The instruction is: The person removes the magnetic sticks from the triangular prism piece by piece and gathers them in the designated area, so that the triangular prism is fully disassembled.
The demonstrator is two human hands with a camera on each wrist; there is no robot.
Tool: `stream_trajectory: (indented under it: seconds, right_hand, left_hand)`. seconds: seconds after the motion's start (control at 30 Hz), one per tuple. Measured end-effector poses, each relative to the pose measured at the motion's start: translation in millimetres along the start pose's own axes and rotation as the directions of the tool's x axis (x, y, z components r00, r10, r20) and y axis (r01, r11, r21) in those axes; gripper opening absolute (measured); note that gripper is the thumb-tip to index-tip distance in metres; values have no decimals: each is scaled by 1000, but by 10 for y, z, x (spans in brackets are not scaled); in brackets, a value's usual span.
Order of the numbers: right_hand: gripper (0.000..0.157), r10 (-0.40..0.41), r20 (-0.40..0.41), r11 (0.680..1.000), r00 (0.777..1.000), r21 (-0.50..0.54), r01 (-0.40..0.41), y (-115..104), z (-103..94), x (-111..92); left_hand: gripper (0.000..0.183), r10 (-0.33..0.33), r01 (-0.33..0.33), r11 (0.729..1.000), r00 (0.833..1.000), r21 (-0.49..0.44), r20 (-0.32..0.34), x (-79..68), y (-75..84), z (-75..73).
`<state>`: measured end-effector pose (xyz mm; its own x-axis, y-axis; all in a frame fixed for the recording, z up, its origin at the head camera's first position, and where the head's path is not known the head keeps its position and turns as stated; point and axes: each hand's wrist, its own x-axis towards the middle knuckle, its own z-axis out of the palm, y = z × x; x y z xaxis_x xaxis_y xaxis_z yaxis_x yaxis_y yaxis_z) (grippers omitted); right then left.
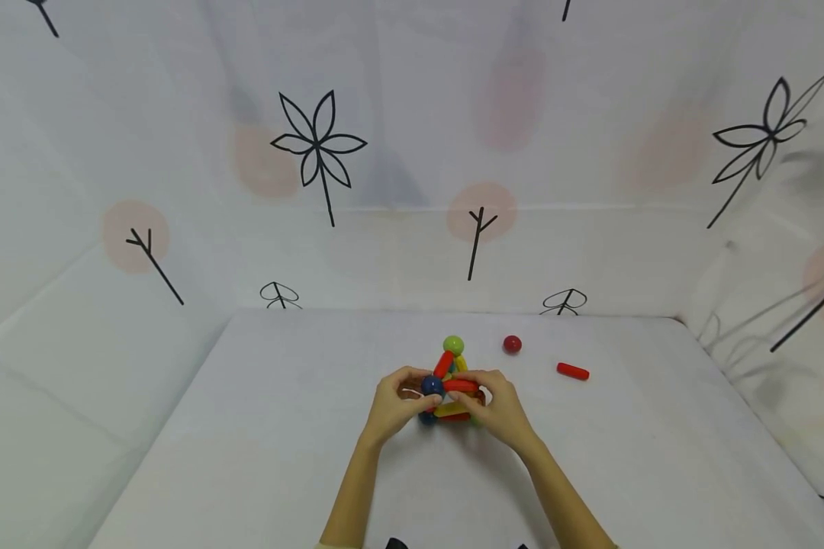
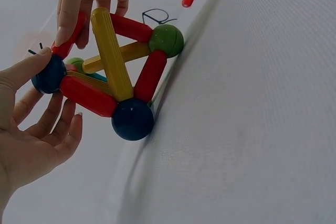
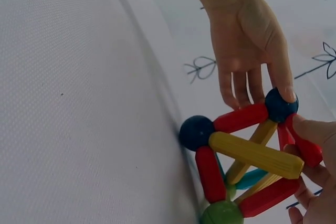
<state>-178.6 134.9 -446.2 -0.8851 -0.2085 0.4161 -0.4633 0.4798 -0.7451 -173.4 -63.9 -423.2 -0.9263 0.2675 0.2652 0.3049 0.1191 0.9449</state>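
Note:
A frame of coloured rods and balls stands on the table between both hands. My left hand (image 1: 393, 406) holds the upper dark blue ball (image 2: 50, 73), thumb on its near side. Between thumb and fingers, my right hand (image 1: 503, 408) pinches a red rod (image 1: 461, 386) whose end meets that ball. Below sits another blue ball (image 2: 132, 120), joined by a red rod to a green ball (image 2: 166, 40). A yellow rod (image 2: 111, 53) slants from the lower blue ball, its other end free of any ball. A lime green ball (image 1: 453, 345) tops the far side.
Behind the frame to the right, a dark red ball (image 1: 512, 345) lies on the white table (image 1: 261, 457). Farther right is a loose red rod (image 1: 573, 371). A white cloth (image 1: 398, 259) with printed flowers hangs behind the table and along its sides.

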Motion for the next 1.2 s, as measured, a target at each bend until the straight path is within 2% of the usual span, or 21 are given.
stream_trajectory:
  seconds: [0.27,0.77,0.97,1.2]
  right_hand:
    - [28,-34,-23,999,999,-30,34,-60,-8,-23]
    - [27,-100,-63,994,993,-52,97,-230,-38,-42]
    - [27,-70,-78,997,994,-21,68,-210,-44,-55]
    - [25,18,-54,999,998,42,-16,-88,-46,-61]
  left_hand:
    - [34,-26,26,1000,1000,6,-2,-11,10,-2]
    - [33,-30,30,1000,999,-7,-13,-9,4,-2]
    - [32,-27,27,1000,1000,-10,-9,-11,0,-5]
    - [31,-9,9,1000,1000,-2,-7,-20,-10,-5]
